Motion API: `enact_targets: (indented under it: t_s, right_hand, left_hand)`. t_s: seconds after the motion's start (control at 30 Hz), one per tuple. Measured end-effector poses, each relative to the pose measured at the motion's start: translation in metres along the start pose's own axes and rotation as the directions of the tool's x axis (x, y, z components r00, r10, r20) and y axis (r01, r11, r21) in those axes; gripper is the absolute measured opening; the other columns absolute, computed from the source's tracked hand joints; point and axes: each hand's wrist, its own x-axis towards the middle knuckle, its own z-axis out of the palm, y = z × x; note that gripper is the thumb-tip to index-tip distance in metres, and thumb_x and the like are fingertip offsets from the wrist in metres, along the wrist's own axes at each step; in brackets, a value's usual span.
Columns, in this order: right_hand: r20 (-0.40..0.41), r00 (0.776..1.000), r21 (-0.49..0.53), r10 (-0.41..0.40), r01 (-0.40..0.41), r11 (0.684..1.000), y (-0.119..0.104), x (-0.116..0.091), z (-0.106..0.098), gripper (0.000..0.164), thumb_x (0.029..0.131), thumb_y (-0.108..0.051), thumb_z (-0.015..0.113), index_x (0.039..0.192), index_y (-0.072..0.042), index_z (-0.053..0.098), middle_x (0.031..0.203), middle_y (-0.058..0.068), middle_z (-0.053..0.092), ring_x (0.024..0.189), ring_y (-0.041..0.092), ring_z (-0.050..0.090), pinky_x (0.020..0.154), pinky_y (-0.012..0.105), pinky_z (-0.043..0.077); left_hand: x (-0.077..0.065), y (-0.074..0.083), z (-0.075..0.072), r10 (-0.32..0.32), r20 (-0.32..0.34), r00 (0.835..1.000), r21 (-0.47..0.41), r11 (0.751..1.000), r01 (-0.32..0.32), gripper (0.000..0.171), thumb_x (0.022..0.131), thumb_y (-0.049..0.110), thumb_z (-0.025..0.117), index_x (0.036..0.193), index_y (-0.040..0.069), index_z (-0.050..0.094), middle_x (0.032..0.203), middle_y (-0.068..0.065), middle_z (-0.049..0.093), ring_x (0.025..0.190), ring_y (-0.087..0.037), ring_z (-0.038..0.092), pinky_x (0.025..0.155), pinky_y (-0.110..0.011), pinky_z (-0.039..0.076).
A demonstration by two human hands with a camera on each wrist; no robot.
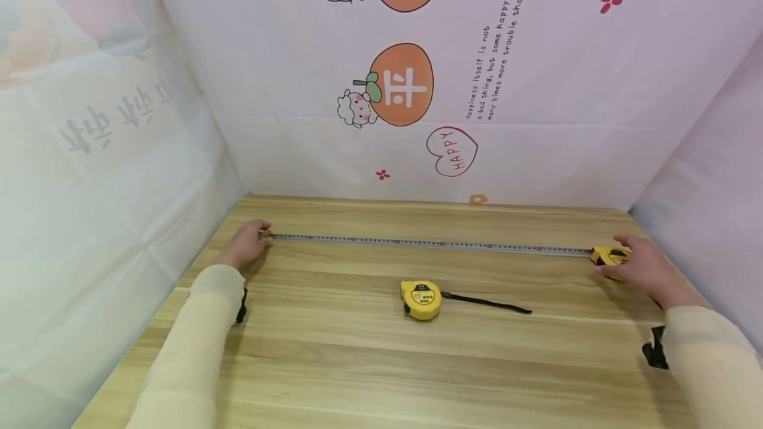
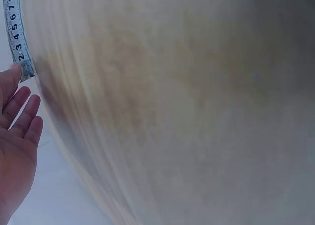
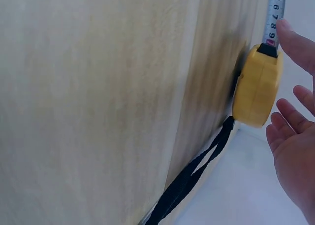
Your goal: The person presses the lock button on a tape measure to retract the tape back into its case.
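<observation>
A tape measure's blade (image 1: 441, 243) stretches across the far part of the wooden table. My left hand (image 1: 246, 243) pinches its metal-tipped end (image 2: 27, 70), thumb on the first markings and other fingers extended. At the right end, my right hand (image 1: 650, 270) holds the yellow tape measure case (image 1: 603, 255), thumb on the near side and a finger at the far side. In the right wrist view, the case (image 3: 257, 87) has a black mouth and black strap (image 3: 184, 178); the other fingers are spread beside it. A second yellow tape measure (image 1: 422, 300) lies at mid-table, blade retracted.
The second tape measure's black cord (image 1: 489, 302) trails to the right. White printed sheeting (image 1: 286, 144) stands behind the wooden table (image 1: 334, 363) and along both sides. Dark straps (image 1: 656, 348) sit at both wrists.
</observation>
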Motion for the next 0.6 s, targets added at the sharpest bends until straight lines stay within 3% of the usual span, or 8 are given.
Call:
enact_targets:
  t_s: [0.3,0.6]
  right_hand:
    - [0.026,0.999,-0.072,-0.04,0.042,0.997,0.014,0.005,0.007,0.094,0.074,-0.029,0.085,0.132,0.025,0.034,0.125,0.048,0.036,0.108,0.062,0.038,0.085,0.069,0.035]
    - [0.064,0.993,-0.132,-0.096,0.104,0.986,0.019,0.01,0.005,0.086,0.074,-0.025,0.083,0.131,0.022,0.038,0.126,0.047,0.037,0.11,0.062,0.038,0.088,0.07,0.033]
  left_hand:
    - [0.007,-0.002,0.005,0.046,-0.002,0.999,0.049,0.998,-0.046,0.036,0.098,0.0,0.054,0.128,-0.018,0.046,0.125,-0.036,0.051,0.116,-0.049,0.049,0.098,-0.056,0.039]
    - [0.01,-0.001,0.004,0.006,0.025,1.0,0.113,0.994,-0.009,0.033,0.098,-0.001,0.053,0.127,-0.017,0.048,0.123,-0.034,0.052,0.116,-0.048,0.049,0.098,-0.055,0.04]
